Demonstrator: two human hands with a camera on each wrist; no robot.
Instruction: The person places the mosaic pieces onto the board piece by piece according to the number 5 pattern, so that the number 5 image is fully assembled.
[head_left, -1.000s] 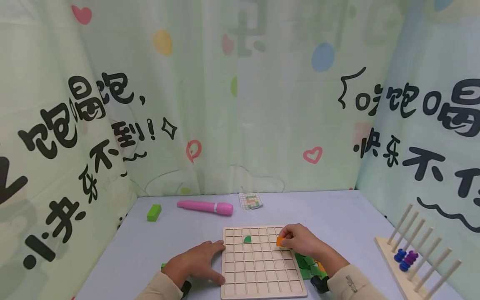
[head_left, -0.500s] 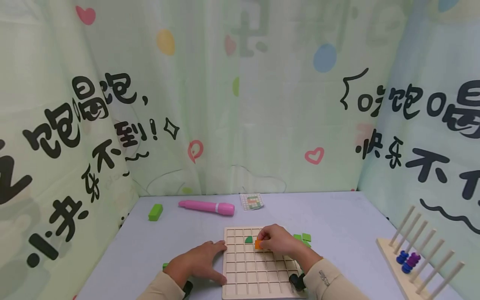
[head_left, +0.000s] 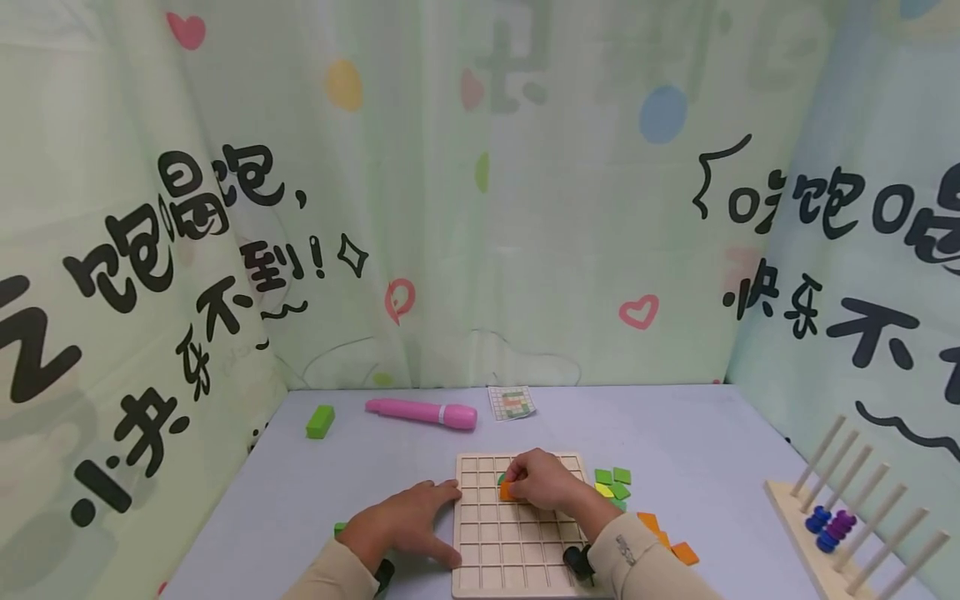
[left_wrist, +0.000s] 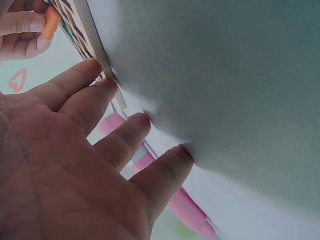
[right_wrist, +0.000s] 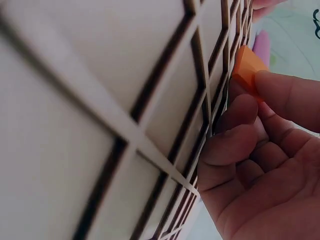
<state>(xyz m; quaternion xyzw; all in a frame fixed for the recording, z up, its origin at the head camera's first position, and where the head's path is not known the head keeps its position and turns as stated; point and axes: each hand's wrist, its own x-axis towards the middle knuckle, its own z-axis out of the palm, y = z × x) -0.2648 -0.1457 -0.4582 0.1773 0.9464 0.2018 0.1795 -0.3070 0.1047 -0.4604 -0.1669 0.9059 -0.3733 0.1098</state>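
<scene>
A wooden grid board (head_left: 491,554) lies in front of me. My right hand (head_left: 546,482) pinches an orange square tile (right_wrist: 247,71) between thumb and fingers, over the upper part of the board. The tile is tilted against the grid lines in the right wrist view. Just behind it, a small green quarter-round tile (head_left: 502,478) sits on the board, partly hidden. My left hand (head_left: 408,521) is spread beside the board's left edge; two of its fingertips touch that edge in the left wrist view, while the other fingers rest on the table.
Green and yellow tiles (head_left: 621,476) lie right of the board, with orange tiles (head_left: 684,553) nearer me. A pegged wooden rack (head_left: 798,521) with beads stands far right. A pink pen-shaped object (head_left: 420,412), a patterned card (head_left: 512,403) and a green block (head_left: 320,422) lie behind.
My right hand has carried the orange tile leftward across the board, up to the green tile. Loose tiles at the right have come into view. The left hand stays at the board's edge.
</scene>
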